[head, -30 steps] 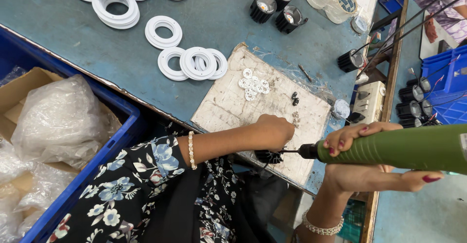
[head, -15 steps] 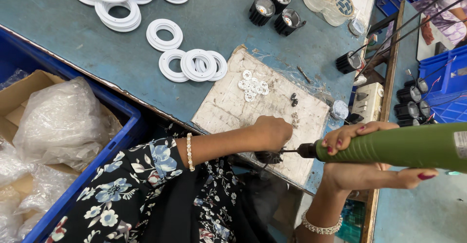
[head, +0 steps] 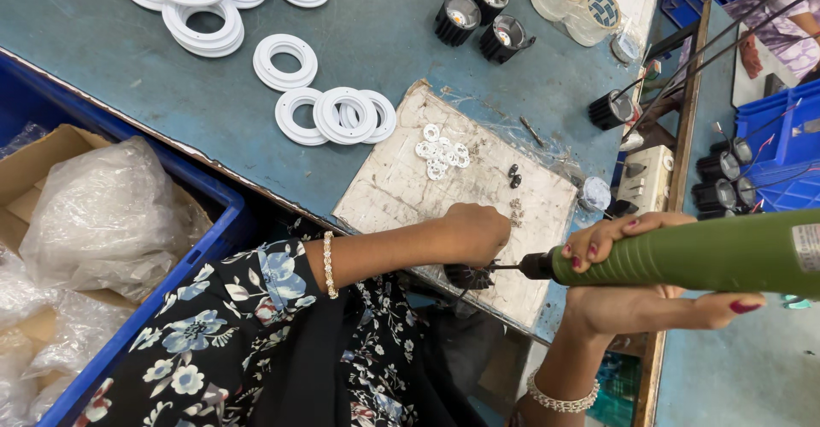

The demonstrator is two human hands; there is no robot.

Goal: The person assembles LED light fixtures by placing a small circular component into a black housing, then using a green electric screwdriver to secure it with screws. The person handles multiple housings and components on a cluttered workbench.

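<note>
My left hand [head: 472,232] is closed around a small black finned part [head: 468,277] at the near edge of a worn white board [head: 401,179]. My right hand [head: 632,260] grips a green electric screwdriver [head: 709,254] held level, its bit tip touching the black part. On the board lie a heap of small white washers [head: 440,149] and a few dark screws [head: 513,175].
White plastic rings [head: 337,115] lie on the blue-green table, with more stacked [head: 205,4] farther back. Black finned lamp housings [head: 478,17] stand at the back. A blue crate [head: 205,231] with a cardboard box and plastic bags [head: 102,213] sits at left. Blue bins [head: 781,149] stand right.
Both hands and the screwdriver stay in the same place against the black part. Only the view shifts slightly.
</note>
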